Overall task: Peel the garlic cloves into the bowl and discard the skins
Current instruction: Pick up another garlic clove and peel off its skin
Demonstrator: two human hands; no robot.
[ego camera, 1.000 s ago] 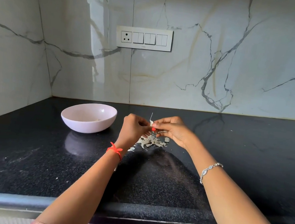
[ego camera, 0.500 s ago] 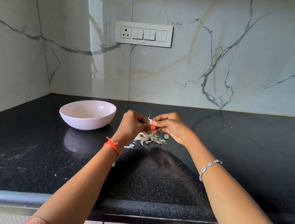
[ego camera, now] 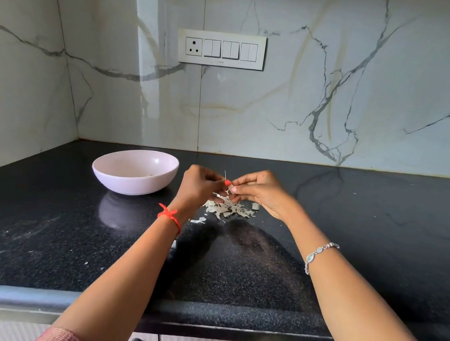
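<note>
My left hand [ego camera: 199,185] and my right hand [ego camera: 260,192] meet above the black counter, fingertips together, pinching a small garlic clove [ego camera: 229,189] with a thin stem of skin sticking up from it. Most of the clove is hidden by my fingers. Right below the hands lies a pile of pale garlic skins [ego camera: 227,209]. A pale pink bowl [ego camera: 111,177] stands to the left of my left hand, with a few small pieces at its bottom.
A loose clove or skin bit [ego camera: 255,206] lies right of the pile, and a stray skin piece [ego camera: 198,220] lies near my left wrist. Marble walls close the back and left. A switch panel [ego camera: 221,48] is on the back wall.
The hands stay joined over the skin pile, fingers working slightly at the clove. The camera view has shifted a little; the bowl and pile have not moved.
</note>
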